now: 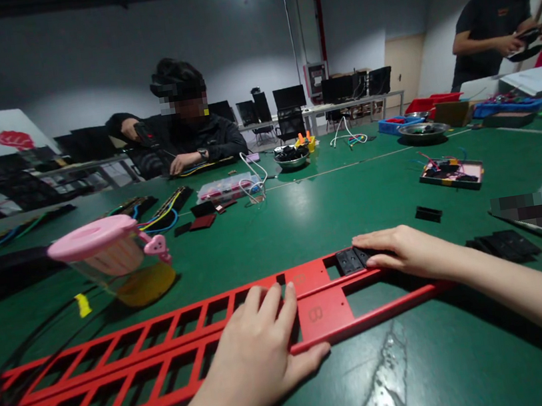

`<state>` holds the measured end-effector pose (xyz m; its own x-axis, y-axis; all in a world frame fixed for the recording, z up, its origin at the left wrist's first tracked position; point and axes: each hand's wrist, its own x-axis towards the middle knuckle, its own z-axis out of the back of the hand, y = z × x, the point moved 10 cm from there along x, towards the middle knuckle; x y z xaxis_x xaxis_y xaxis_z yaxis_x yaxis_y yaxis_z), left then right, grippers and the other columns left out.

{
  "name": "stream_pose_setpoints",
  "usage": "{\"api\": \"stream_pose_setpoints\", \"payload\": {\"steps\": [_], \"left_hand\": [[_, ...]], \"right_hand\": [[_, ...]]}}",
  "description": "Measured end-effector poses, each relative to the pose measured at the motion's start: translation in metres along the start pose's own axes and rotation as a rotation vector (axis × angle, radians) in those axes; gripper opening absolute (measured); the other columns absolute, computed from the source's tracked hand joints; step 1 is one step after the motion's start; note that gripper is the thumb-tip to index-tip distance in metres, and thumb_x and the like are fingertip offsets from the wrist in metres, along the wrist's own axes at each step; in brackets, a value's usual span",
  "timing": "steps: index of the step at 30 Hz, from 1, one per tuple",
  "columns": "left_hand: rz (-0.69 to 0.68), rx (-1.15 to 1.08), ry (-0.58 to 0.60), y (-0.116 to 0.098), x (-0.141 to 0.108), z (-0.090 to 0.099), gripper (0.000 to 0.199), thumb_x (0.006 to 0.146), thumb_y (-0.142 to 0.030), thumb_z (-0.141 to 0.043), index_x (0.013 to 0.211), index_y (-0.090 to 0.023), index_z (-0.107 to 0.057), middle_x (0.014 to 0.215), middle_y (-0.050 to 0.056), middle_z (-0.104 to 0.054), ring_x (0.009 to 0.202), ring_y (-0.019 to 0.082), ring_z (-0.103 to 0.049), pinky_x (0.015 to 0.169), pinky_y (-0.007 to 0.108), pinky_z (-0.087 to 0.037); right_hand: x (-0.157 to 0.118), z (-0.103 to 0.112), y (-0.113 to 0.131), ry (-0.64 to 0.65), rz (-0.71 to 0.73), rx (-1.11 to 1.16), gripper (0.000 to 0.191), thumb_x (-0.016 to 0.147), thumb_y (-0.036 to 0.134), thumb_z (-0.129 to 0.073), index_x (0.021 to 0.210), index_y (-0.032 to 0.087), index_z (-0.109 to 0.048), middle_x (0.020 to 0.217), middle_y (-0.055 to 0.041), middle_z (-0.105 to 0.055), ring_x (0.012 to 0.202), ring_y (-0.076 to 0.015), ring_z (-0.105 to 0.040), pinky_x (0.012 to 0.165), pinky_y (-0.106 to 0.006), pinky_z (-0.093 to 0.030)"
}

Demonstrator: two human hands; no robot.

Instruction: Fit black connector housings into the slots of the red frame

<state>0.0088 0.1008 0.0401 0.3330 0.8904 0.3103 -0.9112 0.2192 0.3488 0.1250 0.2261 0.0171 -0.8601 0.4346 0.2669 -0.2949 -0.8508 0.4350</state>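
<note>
A long red frame (317,317) with two rows of rectangular openings lies across the green table, a letter B marked on its near solid section. My left hand (257,339) grips this frame near its solid section, fingers over the top and thumb along the near edge. In an opening of the far row sits a black plastic block (351,261). My right hand (404,253) pinches the right end of that block, thumb on the near side and fingers on the far side. The fingers partly cover the block's right end.
Left stands a pink-lidded jug (122,257) with amber liquid; black cables cross the frame's left end. To the right lie several black parts (504,246) and a small tray (451,174) of wired pieces. A person (184,128) works across the table; another person (493,30) stands far right.
</note>
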Motion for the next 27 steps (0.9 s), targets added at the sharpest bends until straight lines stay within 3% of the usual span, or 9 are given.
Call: {"api": "stream_pose_setpoints", "payload": {"steps": [10, 15, 19, 27], "left_hand": [[-0.004, 0.011, 0.001, -0.001, 0.001, 0.000, 0.067, 0.072, -0.059, -0.052, 0.109, -0.004, -0.057, 0.102, 0.018, -0.057, 0.089, 0.031, -0.049, 0.075, 0.044, -0.048], [-0.013, 0.024, -0.020, -0.001, 0.001, 0.001, 0.068, 0.072, -0.060, -0.051, 0.109, -0.004, -0.058, 0.101, 0.019, -0.058, 0.088, 0.031, -0.049, 0.074, 0.044, -0.048], [-0.021, 0.025, -0.028, -0.002, 0.000, 0.002, 0.069, 0.072, -0.061, -0.050, 0.108, -0.004, -0.058, 0.101, 0.019, -0.058, 0.088, 0.031, -0.049, 0.074, 0.044, -0.048], [-0.024, 0.021, -0.030, -0.002, 0.000, 0.002, 0.067, 0.073, -0.061, -0.049, 0.109, -0.004, -0.057, 0.100, 0.019, -0.058, 0.087, 0.030, -0.049, 0.073, 0.043, -0.048]], "right_hand": [[0.004, 0.003, 0.002, -0.026, -0.010, 0.043, 0.035, 0.082, 0.036, -0.053, 0.112, 0.018, -0.056, 0.109, -0.0084, -0.060, 0.098, -0.0201, -0.056, 0.085, -0.033, -0.044], [0.003, 0.003, 0.001, -0.015, -0.017, 0.067, 0.037, 0.081, 0.036, -0.054, 0.114, 0.019, -0.055, 0.111, -0.0081, -0.059, 0.099, -0.0198, -0.055, 0.086, -0.033, -0.044], [-0.003, 0.011, -0.011, -0.013, -0.058, 0.100, 0.045, 0.077, 0.036, -0.059, 0.118, 0.019, -0.052, 0.117, -0.0081, -0.056, 0.105, -0.0211, -0.053, 0.091, -0.036, -0.041], [-0.008, 0.017, -0.027, 0.070, -0.094, 0.157, 0.038, 0.074, 0.032, -0.061, 0.110, 0.019, -0.058, 0.110, -0.0067, -0.060, 0.099, -0.0212, -0.056, 0.089, -0.036, -0.043]]}}
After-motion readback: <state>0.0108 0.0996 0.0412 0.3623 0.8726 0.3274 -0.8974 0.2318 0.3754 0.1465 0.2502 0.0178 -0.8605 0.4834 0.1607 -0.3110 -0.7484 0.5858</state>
